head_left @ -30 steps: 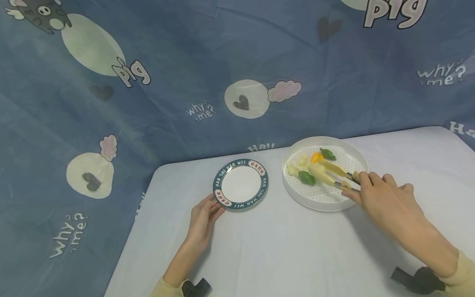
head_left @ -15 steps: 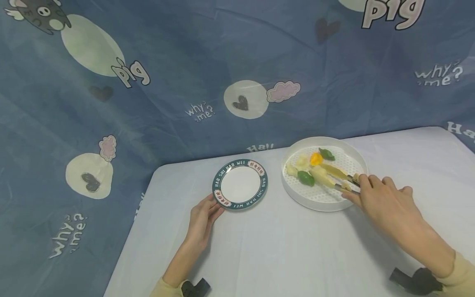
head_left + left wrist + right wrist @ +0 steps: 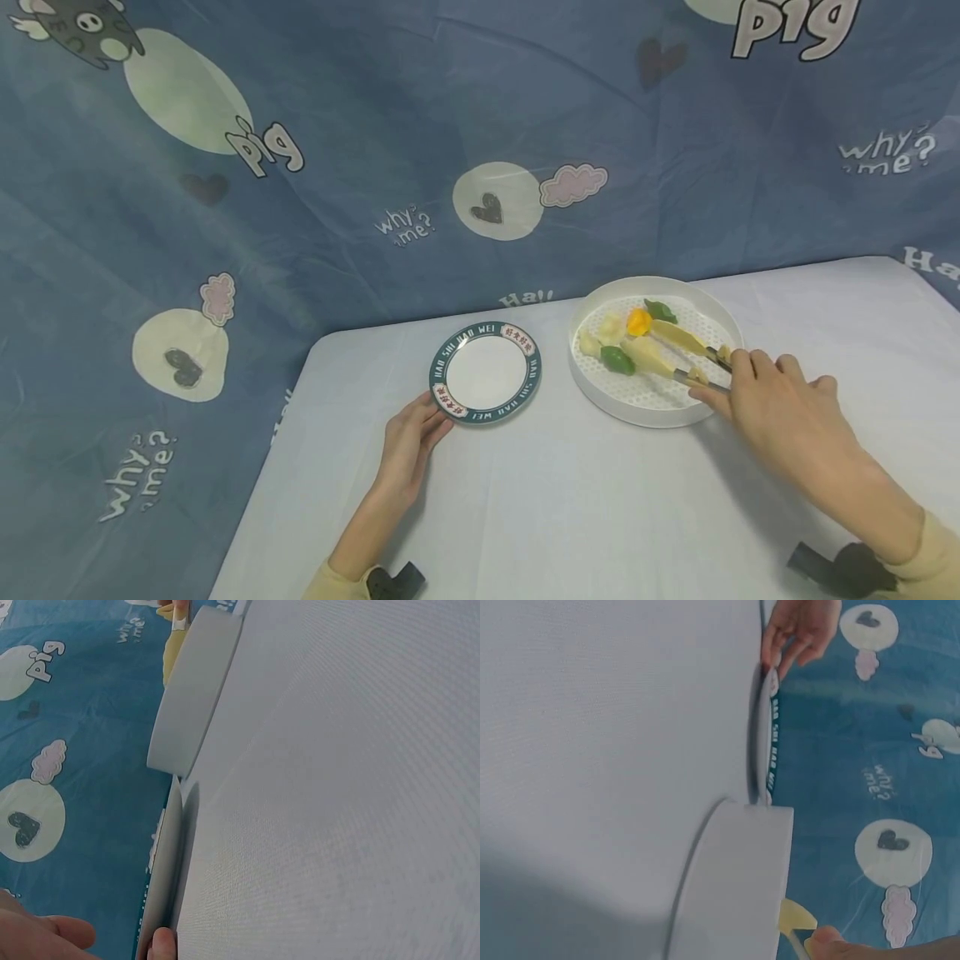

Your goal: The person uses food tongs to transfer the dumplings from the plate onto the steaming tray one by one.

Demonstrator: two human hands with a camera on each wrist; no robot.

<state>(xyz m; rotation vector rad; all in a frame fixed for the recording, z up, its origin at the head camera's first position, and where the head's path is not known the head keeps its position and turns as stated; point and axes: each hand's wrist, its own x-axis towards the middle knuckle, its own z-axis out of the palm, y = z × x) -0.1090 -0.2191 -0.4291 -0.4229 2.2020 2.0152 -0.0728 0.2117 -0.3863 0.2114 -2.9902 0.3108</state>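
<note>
In the head view my left hand point(image 3: 411, 446) holds the near-left rim of a small round plate point(image 3: 486, 372) with a green lettered border. A fingertip point(image 3: 163, 943) shows against the plate's underside in the left wrist view. My right hand point(image 3: 787, 417) grips a pair of tongs point(image 3: 682, 376) with metal arms and yellow tips. The tips stand apart over a round white tray point(image 3: 637, 412) with a perforated bottom. Around them lie an orange piece point(image 3: 639, 322), a green piece point(image 3: 618, 361), a leafy green piece point(image 3: 661, 312) and pale yellow pieces point(image 3: 589, 342).
A white cloth point(image 3: 570, 517) covers the table, and plate and tray sit side by side near its back edge. Behind hangs a blue printed curtain point(image 3: 337, 225). Black wrist mounts point(image 3: 843, 568) show below both hands.
The tongs' tips have spread wider apart over the tray. My left hand and the plate stay where they were.
</note>
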